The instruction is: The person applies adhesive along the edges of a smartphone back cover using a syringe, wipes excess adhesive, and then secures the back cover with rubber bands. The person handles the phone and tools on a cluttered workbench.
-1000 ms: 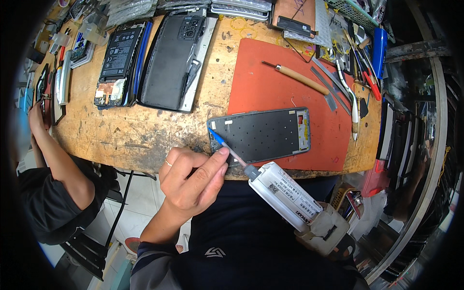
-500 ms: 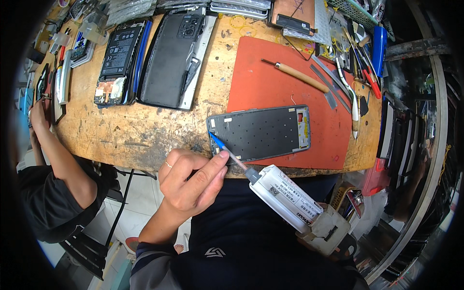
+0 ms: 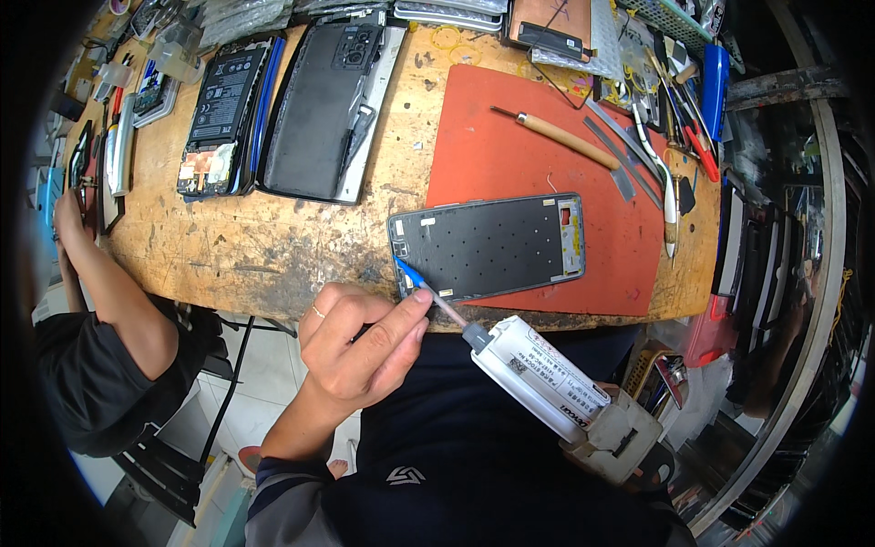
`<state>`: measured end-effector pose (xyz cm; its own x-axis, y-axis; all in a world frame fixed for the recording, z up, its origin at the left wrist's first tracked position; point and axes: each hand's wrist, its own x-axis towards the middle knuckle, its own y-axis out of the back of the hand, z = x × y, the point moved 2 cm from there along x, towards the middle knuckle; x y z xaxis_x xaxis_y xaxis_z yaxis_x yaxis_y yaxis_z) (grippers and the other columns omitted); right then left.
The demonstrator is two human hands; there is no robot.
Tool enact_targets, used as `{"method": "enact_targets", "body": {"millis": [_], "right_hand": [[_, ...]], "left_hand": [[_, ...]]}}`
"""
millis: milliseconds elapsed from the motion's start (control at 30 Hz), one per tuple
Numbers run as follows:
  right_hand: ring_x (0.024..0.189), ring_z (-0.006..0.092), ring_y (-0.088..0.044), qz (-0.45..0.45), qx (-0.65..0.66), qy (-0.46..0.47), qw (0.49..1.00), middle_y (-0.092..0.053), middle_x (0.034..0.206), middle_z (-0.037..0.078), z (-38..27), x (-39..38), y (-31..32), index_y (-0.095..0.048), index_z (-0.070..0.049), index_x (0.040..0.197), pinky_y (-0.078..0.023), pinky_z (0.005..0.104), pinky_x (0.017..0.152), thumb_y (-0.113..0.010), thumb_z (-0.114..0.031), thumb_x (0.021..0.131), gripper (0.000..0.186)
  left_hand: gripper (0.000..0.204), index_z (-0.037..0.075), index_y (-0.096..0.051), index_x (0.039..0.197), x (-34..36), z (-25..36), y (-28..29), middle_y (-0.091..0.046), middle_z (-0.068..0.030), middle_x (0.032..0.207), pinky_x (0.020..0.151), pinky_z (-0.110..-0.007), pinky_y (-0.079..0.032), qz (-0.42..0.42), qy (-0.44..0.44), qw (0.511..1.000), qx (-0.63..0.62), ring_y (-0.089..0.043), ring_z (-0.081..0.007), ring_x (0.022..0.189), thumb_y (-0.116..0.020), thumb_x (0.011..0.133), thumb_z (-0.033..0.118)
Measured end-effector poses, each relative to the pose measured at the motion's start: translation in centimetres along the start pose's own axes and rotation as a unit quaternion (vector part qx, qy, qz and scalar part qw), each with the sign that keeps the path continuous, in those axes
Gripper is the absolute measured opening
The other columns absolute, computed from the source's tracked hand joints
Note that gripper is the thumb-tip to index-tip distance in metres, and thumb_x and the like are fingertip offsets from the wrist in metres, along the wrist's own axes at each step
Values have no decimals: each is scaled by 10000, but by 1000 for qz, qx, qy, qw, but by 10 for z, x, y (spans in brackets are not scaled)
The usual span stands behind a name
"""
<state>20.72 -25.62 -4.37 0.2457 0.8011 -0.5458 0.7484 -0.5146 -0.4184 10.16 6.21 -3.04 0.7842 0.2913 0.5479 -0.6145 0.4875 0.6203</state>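
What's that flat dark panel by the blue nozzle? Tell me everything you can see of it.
The dark panel is a thin rectangle with rounded corners, like a phone frame, matte black with a greyer rim; metal or plastic, I can't tell. Small dots pattern its middle, pale patches sit near its edges, and its right end has a cutout and a yellowish strip. It lies slightly slanted, mostly on the orange-red mat, its left end over the wooden bench. The blue nozzle overlaps its left end; contact is unclear.

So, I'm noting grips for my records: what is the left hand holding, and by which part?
The left hand holds the cartridge dispenser by its slim nozzle, just behind the blue tip.
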Motion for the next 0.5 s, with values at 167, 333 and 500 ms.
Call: {"method": "enact_targets", "body": {"millis": [167,333,500], "right_hand": [[1021,367,-703,1,-22,16,1000,-685,1103,249,-3,-2,-1,-614,94,1112,-580,468,875,-724,-145,967,300],[1006,379,-703,0,-62,40,997,-689,1080,252,-15,-19,-7,-626,94,1079,-579,479,864,-740,-136,955,285],[991,390,-704,-4,-105,73,992,-692,1056,254,-28,-29,-13,-637,94,1046,-579,490,854,-756,-128,942,272]], "left_hand": [[433,54,-830,1109,-1,1,1,-605,-17,790,596,-322,-463,-5,-3,1000,-4,-561,-206,711,-848,677,27],[406,51,-830,1101,-6,3,4,-608,-20,800,595,-318,-464,-14,-7,1000,-19,-561,-211,709,-841,695,43],[305,36,-819,1094,-13,6,13,-625,-41,834,621,-328,-481,10,-8,999,-47,-576,-222,718,-819,790,69]]}}
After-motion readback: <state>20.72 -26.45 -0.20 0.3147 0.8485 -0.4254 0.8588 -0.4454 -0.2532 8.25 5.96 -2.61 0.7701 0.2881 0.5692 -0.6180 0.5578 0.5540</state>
